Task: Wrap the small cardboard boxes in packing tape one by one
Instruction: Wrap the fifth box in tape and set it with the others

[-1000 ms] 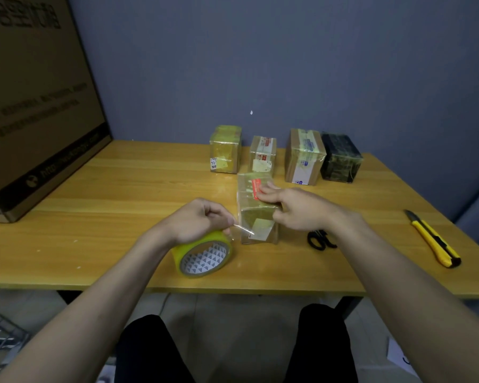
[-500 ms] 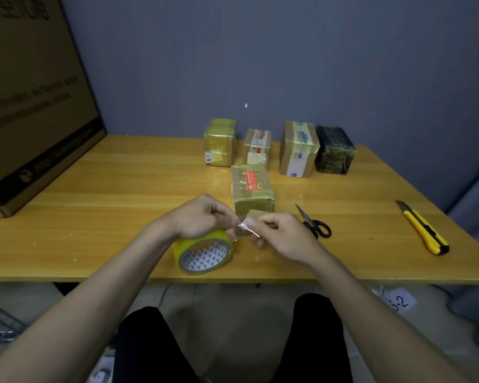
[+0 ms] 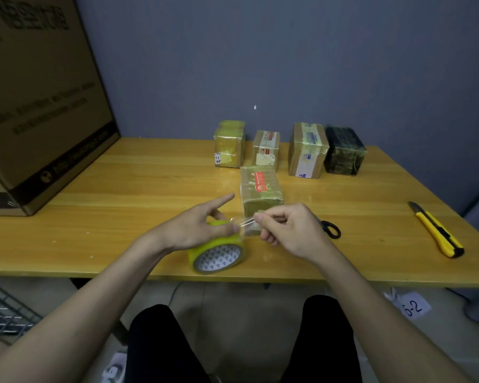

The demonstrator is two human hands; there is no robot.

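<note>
- Your left hand (image 3: 197,230) rests on top of the yellow tape roll (image 3: 219,255), which stands on edge near the front edge of the tabletop (image 3: 122,217); the index finger points out straight and the thumb presses the roll where the tape leaves it.
- Your right hand (image 3: 291,230) is just to the right of the roll, its fingers curled, pinching the loose end of the clear tape strip (image 3: 246,223) between thumb and forefinger.
- The strip spans the short gap between your two hands.
- The small box with the red label (image 3: 260,190) sits on the tabletop just behind your hands, touching neither, its near face partly hidden by the right hand.
- Four more boxes (image 3: 306,150) line up along the back edge; the rightmost is dark.
- Black scissors (image 3: 331,229) lie just right of your right hand, partly hidden by it.
- A yellow utility knife (image 3: 437,230) lies near the right edge.
- A big cardboard carton (image 3: 39,106) stands on the back left corner.
</note>
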